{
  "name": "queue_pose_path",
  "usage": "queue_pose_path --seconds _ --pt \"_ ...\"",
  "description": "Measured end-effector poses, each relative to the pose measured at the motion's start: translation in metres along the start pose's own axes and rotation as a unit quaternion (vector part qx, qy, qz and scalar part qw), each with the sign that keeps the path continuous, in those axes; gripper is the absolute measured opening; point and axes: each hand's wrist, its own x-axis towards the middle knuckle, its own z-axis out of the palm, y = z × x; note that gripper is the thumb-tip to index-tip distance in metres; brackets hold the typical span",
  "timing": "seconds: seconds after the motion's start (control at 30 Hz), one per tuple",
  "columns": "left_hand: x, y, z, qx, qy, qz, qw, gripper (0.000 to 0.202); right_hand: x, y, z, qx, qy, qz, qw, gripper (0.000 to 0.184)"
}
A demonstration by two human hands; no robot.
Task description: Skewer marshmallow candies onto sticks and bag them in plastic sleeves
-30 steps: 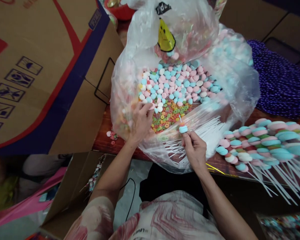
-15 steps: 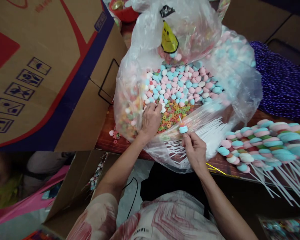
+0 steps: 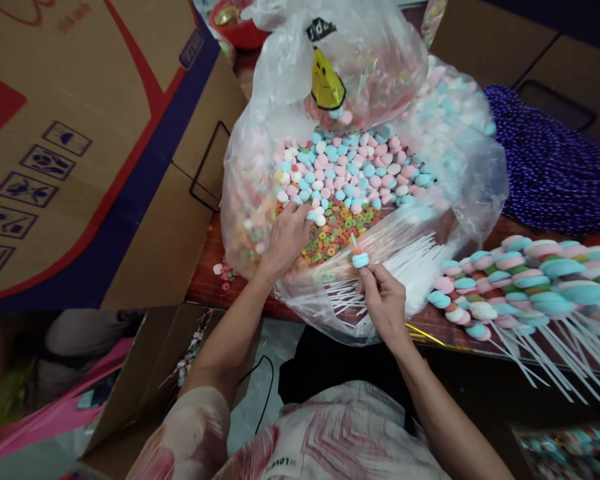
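Note:
A big clear plastic bag (image 3: 450,153) lies open on the table, holding pink, blue and white marshmallow sweets (image 3: 353,163), coloured ring sweets (image 3: 335,230) and loose white sticks (image 3: 395,257). My left hand (image 3: 286,239) reaches into the bag with its fingertips pinched among the sweets where the marshmallows meet the rings. My right hand (image 3: 383,303) grips a white stick upright; a blue marshmallow and an orange ring (image 3: 359,257) are threaded near its tip.
A row of finished candy skewers (image 3: 520,283) lies at the right on the red-brown table (image 3: 205,277). A large cardboard box (image 3: 80,147) fills the left. Purple beaded cord (image 3: 555,167) is heaped at the back right. A few sweets (image 3: 223,272) lie loose by the bag.
My left hand has stayed among the sweets, shifting slightly right and deeper at the marshmallow edge. My right hand and its stick have barely moved.

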Motion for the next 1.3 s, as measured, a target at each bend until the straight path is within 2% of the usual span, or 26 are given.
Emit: queue_pose_path --seconds 0.1,0.2,0.27,0.37,0.57,0.67,0.73,0.87,1.1,1.3 --pt "-0.008 0.0 0.003 -0.167 0.041 -0.026 0.985 0.019 0.001 0.0 0.0 -0.001 -0.003 0.002 1.0 0.031" --pt "-0.018 0.005 0.006 -0.356 0.019 -0.049 0.933 0.015 0.002 -0.003 0.001 0.003 -0.014 0.0 1.0 0.031" --pt "-0.024 0.012 0.009 -0.441 0.0 -0.063 0.895 0.015 0.001 -0.006 0.001 0.007 -0.03 -0.002 1.0 0.031" --pt "-0.031 0.021 0.015 -0.497 0.006 -0.081 0.864 0.017 -0.002 -0.012 0.003 0.006 -0.056 -0.011 0.998 0.029" --pt "-0.038 0.027 0.029 -0.54 0.017 -0.087 0.837 0.021 -0.002 -0.016 0.004 -0.016 -0.07 -0.029 0.997 0.026" --pt "-0.039 0.025 0.032 -0.526 0.02 -0.089 0.846 0.026 0.0 -0.015 0.003 -0.026 -0.076 -0.029 0.996 0.026" --pt "-0.04 0.024 0.031 -0.499 0.023 -0.083 0.862 0.027 0.001 -0.014 0.003 -0.033 -0.077 -0.019 0.996 0.027" --pt "-0.04 0.022 0.027 -0.432 0.026 -0.035 0.901 0.023 0.002 -0.012 0.001 -0.031 -0.094 0.012 0.995 0.031" --pt "-0.045 0.027 0.019 -0.315 0.027 0.036 0.948 0.022 0.006 -0.016 0.002 -0.03 -0.117 0.04 0.992 0.033" --pt "-0.048 0.028 0.015 -0.241 0.012 0.093 0.966 0.022 0.004 -0.018 0.009 -0.011 -0.116 0.066 0.991 0.032"
